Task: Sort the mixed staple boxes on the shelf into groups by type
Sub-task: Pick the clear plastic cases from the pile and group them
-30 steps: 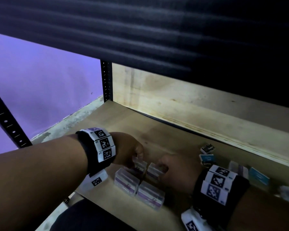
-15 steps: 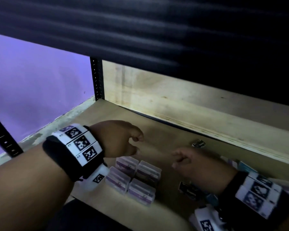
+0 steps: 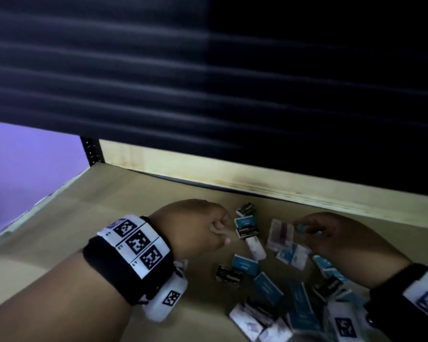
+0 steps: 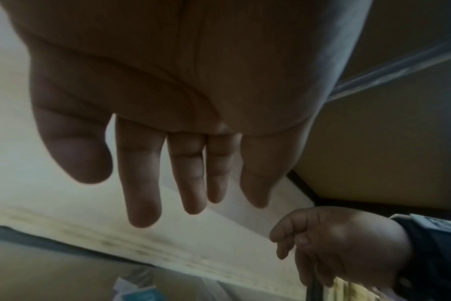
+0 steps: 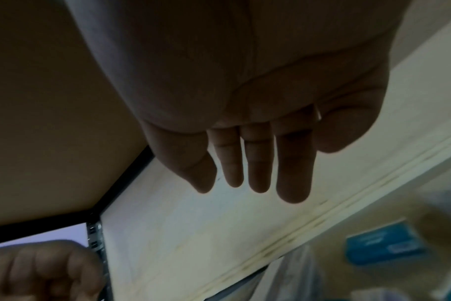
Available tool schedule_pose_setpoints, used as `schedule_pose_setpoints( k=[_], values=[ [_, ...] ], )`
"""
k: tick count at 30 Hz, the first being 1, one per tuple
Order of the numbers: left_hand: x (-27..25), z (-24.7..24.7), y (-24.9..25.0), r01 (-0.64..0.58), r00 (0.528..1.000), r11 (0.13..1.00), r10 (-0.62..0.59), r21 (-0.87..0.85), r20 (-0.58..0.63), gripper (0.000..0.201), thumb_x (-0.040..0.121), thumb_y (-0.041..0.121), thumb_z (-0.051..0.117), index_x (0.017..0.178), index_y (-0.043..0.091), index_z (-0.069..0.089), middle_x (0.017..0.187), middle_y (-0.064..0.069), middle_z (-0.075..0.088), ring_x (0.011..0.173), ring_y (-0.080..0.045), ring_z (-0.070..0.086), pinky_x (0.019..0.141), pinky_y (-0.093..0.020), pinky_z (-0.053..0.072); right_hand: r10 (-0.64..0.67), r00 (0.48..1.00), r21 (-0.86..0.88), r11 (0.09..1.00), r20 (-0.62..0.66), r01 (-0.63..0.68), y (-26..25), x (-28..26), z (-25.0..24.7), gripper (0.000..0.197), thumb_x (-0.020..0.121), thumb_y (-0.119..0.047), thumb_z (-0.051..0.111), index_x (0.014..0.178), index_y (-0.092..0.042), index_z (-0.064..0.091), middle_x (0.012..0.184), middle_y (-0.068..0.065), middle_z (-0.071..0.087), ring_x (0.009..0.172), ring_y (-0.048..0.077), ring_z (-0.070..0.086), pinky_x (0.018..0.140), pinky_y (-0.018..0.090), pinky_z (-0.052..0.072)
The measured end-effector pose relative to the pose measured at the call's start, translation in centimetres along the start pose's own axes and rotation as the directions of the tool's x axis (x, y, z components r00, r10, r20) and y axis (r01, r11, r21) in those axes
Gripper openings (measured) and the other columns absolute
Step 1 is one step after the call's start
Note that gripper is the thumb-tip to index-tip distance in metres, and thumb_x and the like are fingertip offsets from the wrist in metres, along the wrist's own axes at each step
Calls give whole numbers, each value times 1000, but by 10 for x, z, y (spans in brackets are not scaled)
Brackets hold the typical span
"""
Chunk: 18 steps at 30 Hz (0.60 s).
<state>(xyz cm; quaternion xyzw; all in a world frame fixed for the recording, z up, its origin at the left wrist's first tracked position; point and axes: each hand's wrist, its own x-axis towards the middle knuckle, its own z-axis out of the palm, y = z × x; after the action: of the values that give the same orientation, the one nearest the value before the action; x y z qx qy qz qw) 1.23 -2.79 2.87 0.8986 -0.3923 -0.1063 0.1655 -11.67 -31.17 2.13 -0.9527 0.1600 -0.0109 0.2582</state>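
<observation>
Mixed staple boxes lie scattered on the wooden shelf [image 3: 124,208]: blue boxes [image 3: 245,264], black boxes [image 3: 229,275] and clear purple-striped boxes [image 3: 281,233]. My left hand [image 3: 218,230] hovers just left of the pile with relaxed fingers and holds nothing; the left wrist view shows its fingers [image 4: 183,183] hanging loose. My right hand [image 3: 307,225] reaches over the pile beside a purple-striped box, and its fingers [image 5: 258,173] are straight and empty. A blue box [image 5: 381,244] lies below it.
A pale wooden back board [image 3: 232,176] closes the rear of the shelf, with a black metal upright [image 3: 92,151] at its left end. The underside of the shelf above is dark. A purple wall [image 3: 30,164] shows to the left. The left part of the shelf board is bare.
Both hands left the row of purple-striped boxes on the left and moved right over the mixed pile. The head view swung right with them.
</observation>
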Motion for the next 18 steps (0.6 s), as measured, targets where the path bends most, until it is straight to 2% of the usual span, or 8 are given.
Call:
schedule_pose_setpoints(
  k=[2, 5, 6, 7, 10, 13, 16, 18],
  values=[
    [16, 6, 11, -11, 999, 1000, 11, -5, 45, 33, 84, 54, 63, 114, 39, 60, 106, 20, 63, 95, -1, 56, 79, -21, 45, 22, 998, -2, 1000, -63, -22, 18, -5, -9, 12, 82, -56, 66, 88, -58, 56, 93, -30, 63, 73, -13, 60, 63, 16, 44],
    [39, 16, 27, -14, 996, 999, 11, 32, 92, 41, 83, 55, 62, 120, 39, 59, 110, 16, 63, 97, -7, 59, 86, -30, 50, 58, 990, -25, 998, -125, -62, 46, -9, -21, 17, 83, -51, 70, 96, -50, 60, 91, -31, 60, 74, -21, 55, 58, 7, 43],
    [48, 19, 34, -10, 993, 999, 6, 32, 117, 45, 83, 57, 62, 124, 39, 57, 112, 17, 63, 98, -7, 59, 88, -33, 51, 69, 987, -26, 997, -148, -73, 57, -10, -26, 19, 82, -50, 71, 98, -48, 60, 92, -31, 59, 74, -23, 53, 61, 3, 41],
    [54, 22, 37, -4, 990, 999, -1, 33, 138, 48, 82, 57, 62, 126, 38, 56, 113, 16, 63, 98, -7, 59, 89, -36, 52, 81, 983, -28, 996, -163, -87, 65, -10, -29, 22, 82, -51, 72, 99, -47, 59, 94, -29, 59, 73, -21, 54, 63, 2, 39],
    [77, 30, 51, -38, 983, 997, 25, 67, 184, 48, 82, 57, 63, 119, 28, 57, 112, 7, 63, 99, -14, 61, 88, -43, 52, 155, 973, -68, 983, -169, -169, 96, -9, -34, 31, 80, -57, 67, 107, -48, 56, 100, -17, 57, 76, -7, 51, 63, 10, 35],
    [102, 42, 65, -76, 981, 991, 54, 110, 187, 47, 79, 58, 64, 114, 26, 58, 112, 3, 64, 99, -18, 62, 87, -42, 52, 245, 958, -67, 964, -150, -257, 130, -8, -37, 43, 80, -56, 67, 121, -45, 57, 108, -13, 56, 76, -7, 50, 62, 15, 36],
    [127, 59, 71, -53, 983, 985, 22, 164, 184, 77, 75, 60, 64, 141, 24, 46, 142, 0, 53, 121, -21, 55, 100, -37, 47, 304, 946, -44, 950, -111, -311, 154, -6, -38, 61, 72, -64, 65, 128, -44, 54, 122, -9, 60, 76, -7, 48, 61, 14, 36],
    [140, 67, 73, -26, 982, 986, -6, 166, 187, 93, 70, 60, 66, 150, 25, 34, 152, 0, 43, 132, -21, 47, 105, -32, 41, 327, 941, -16, 944, -87, -329, 164, -3, -38, 79, 60, -73, 58, 132, -42, 53, 125, -7, 61, 77, -3, 50, 61, 17, 38]
  ],
)
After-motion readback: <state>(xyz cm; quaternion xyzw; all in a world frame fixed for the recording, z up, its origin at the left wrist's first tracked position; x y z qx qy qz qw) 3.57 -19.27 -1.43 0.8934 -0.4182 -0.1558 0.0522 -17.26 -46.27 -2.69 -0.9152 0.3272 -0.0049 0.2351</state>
